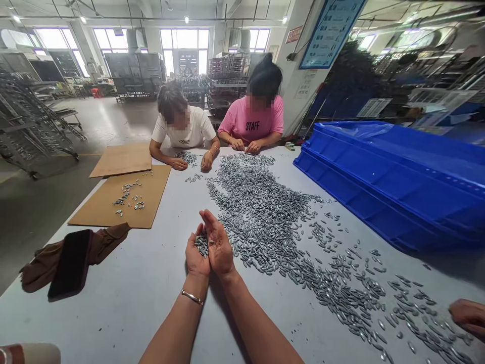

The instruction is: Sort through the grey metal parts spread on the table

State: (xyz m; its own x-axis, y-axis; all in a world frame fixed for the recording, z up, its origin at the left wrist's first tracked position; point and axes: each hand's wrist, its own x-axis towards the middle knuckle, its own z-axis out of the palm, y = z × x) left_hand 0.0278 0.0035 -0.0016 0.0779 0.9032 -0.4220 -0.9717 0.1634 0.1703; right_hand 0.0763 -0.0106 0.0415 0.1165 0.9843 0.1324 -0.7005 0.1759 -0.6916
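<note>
My left hand (197, 255) is cupped and holds a small heap of grey oval metal pieces (202, 244). Pressed along its side, my right hand (221, 246) stands tilted with fingers straight and together, forming the other wall of the cup; a piece or so shows against its palm. Both hands are above the white table, just left of a large spread of the same shiny pieces (261, 217). On my left wrist sits a silver bangle (192, 297).
A blue plastic crate (379, 187) stands at the right. Cardboard sheets (113, 215) with scattered pieces, a phone (70, 264) and a brown cloth (108, 242) lie left. Two people (185, 129) sit opposite, hands at the pieces. Another person's hand (468, 313) reaches in at right.
</note>
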